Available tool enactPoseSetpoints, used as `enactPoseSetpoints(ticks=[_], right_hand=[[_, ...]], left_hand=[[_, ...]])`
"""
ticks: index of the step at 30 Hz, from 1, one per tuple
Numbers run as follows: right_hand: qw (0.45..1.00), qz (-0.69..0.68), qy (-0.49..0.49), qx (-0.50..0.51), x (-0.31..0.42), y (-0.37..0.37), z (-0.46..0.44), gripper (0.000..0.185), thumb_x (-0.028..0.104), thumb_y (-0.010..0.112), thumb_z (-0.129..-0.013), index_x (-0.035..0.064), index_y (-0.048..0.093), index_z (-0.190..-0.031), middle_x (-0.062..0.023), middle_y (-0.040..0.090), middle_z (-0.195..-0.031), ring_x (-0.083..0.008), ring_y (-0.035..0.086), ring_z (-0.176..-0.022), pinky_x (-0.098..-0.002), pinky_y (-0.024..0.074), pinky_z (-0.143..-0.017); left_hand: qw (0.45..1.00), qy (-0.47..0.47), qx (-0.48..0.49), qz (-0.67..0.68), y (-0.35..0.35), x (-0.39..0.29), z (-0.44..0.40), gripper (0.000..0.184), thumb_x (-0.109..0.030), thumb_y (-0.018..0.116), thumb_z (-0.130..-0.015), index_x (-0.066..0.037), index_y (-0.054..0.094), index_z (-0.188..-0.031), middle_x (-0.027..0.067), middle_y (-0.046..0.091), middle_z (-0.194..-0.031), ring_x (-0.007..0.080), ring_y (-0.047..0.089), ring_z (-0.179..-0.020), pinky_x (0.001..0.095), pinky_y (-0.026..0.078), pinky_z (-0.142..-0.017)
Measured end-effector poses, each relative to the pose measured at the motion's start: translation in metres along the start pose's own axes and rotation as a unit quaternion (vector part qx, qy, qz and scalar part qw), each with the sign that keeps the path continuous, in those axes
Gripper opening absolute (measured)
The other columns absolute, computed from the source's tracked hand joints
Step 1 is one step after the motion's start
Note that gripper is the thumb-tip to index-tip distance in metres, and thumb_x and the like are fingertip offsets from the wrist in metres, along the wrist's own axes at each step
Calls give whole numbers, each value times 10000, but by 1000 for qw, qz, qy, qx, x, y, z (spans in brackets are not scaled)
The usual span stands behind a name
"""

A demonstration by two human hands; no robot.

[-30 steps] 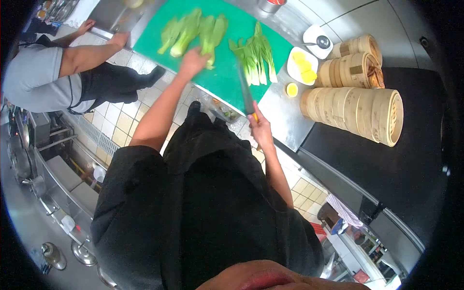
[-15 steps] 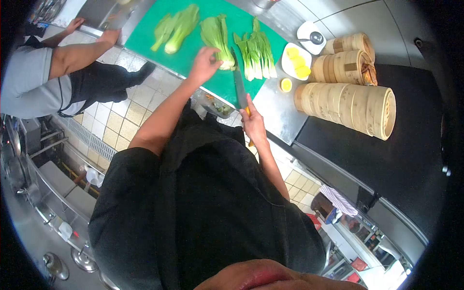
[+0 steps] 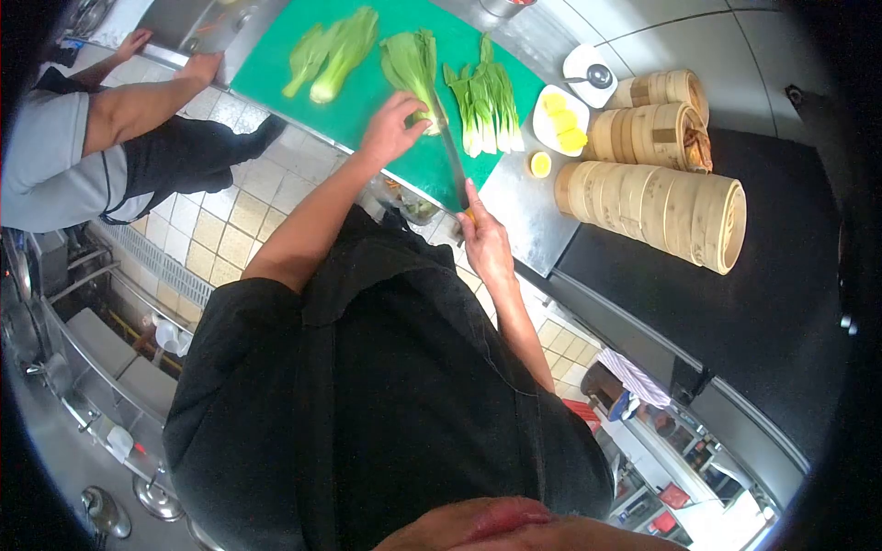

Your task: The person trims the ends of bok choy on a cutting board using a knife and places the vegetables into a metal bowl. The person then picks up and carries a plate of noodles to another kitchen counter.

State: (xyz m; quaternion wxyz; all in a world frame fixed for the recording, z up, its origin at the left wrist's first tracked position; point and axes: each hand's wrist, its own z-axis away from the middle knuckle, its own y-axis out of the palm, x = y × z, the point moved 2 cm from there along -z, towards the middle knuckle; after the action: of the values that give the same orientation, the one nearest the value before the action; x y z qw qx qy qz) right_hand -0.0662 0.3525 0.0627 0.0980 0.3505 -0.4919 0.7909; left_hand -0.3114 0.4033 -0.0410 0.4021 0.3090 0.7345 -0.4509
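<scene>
On the green cutting board [image 3: 358,133], a bok choy [image 3: 411,69] lies in the middle with its pale base toward me. My left hand [image 3: 393,133] has its fingers curled against that base, holding it. A knife [image 3: 452,161] with a yellow handle is in my right hand [image 3: 487,243], fingers wrapped round the handle. Its blade points away from me and lies along the right side of the bok choy, its tip near the leaves. Cut bok choy pieces [image 3: 487,101] lie in a row to the right. More whole bok choy [image 3: 344,55] is at the left.
Bamboo steamers [image 3: 652,211] lie on their sides at the right. Nearer the board stand a white dish of yellow pieces [image 3: 560,119], a small yellow cup [image 3: 540,164] and a white dish with a black ladle [image 3: 589,75]. A co-worker [image 3: 64,156] stands at the sink on the left.
The knife blade has shifted left, from beside the bok choy to right against it. My left hand's fingers have moved slightly right onto the base.
</scene>
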Motion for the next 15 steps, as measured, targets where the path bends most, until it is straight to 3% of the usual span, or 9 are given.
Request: enactPoseSetpoints(ticks=[2, 8, 11, 15], right_hand=[[1000, 14, 7, 3, 1, 1, -3, 576, 169, 576, -953, 224, 374, -1490, -238, 667, -975, -421, 655, -893, -470, 509, -767], [1000, 12, 12, 10, -4, -1, -11, 576, 176, 574, -955, 228, 368, -1491, -263, 660, -1016, -433, 649, -936, -483, 511, -780], [1000, 4, 1, 8, -6, 0, -10, 581, 176, 577, -954, 226, 363, -1492, -276, 658, -1010, -442, 647, -930, -492, 510, -767], [1000, 15, 6, 16, -10, 3, -25, 589, 167, 577, -951, 222, 356, -1495, -291, 655, -971, -455, 646, -892, -502, 507, -726]], left_hand=[[1000, 4, -3, 9, 1, -1, -1, 242, -161, 750, -798, -74, 685, -1014, 88, 623, -1104, 254, 627, -960, 322, 528, -645], [999, 47, 1, -25, 6, 5, -7, 240, -149, 760, -782, -56, 687, -991, 102, 642, -1090, 299, 627, -999, 371, 532, -823], [1000, 26, 1, -1, 9, 1, -9, 228, -138, 758, -778, -46, 683, -973, 113, 645, -1093, 321, 621, -1018, 389, 507, -894], [1000, 15, -8, 9, 12, 3, -10, 217, -124, 756, -777, -42, 678, -962, 120, 643, -1092, 321, 621, -1020, 383, 507, -888]])
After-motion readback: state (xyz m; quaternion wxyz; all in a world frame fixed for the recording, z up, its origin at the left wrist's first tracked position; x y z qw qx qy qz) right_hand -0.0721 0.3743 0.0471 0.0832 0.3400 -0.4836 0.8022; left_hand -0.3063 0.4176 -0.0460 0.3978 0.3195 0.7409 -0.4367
